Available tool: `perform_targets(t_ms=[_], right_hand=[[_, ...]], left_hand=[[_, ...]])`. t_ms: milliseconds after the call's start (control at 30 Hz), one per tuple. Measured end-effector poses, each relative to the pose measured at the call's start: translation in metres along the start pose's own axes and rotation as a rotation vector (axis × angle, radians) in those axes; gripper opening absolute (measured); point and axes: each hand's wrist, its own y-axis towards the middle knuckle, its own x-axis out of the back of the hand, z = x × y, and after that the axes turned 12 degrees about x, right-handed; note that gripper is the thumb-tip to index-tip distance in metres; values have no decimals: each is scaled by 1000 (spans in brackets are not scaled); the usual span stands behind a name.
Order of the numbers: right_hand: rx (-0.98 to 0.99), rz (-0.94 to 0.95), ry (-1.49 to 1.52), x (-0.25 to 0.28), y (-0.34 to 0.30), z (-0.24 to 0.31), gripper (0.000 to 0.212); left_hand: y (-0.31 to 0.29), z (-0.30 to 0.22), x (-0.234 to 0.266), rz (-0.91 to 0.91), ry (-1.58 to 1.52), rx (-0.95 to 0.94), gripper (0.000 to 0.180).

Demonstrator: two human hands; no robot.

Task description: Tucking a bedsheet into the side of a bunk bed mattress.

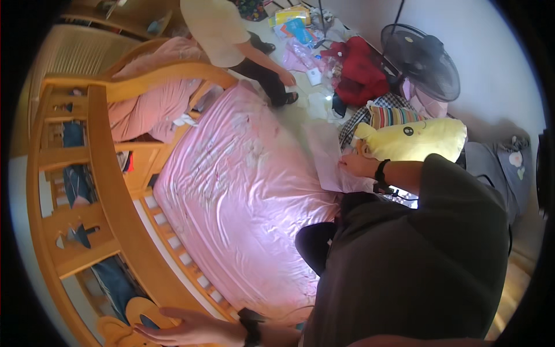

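My right hand (pixel 355 165), with a dark band at the wrist, is closed on a pale, thin, whitish-pink sheet (pixel 324 155). Whether the sheet is cloth or plastic I cannot make out. It hangs over the right edge of the mattress, which is covered by a wrinkled pink bedsheet (pixel 248 179). At the lower left my left hand (pixel 188 328) is held out with fingers apart and nothing in it. It is nearest to the wooden bed rail and a bear-shaped wooden panel (pixel 141 309).
A wooden bunk bed frame (pixel 121 214) runs along the left. Beyond the bed another person (pixel 217 29) bends over. To the right lie a yellow pillow (pixel 416 140), a striped cushion (pixel 393 117), red cloth (pixel 361 72) and a black fan (pixel 421 63).
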Motion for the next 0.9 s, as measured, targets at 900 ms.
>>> perform_targets(t_ms=[900], right_hand=[[-94,-7,-119,181,59,114,24]], left_hand=[[-18,-30,-191,66,391,-158,46]])
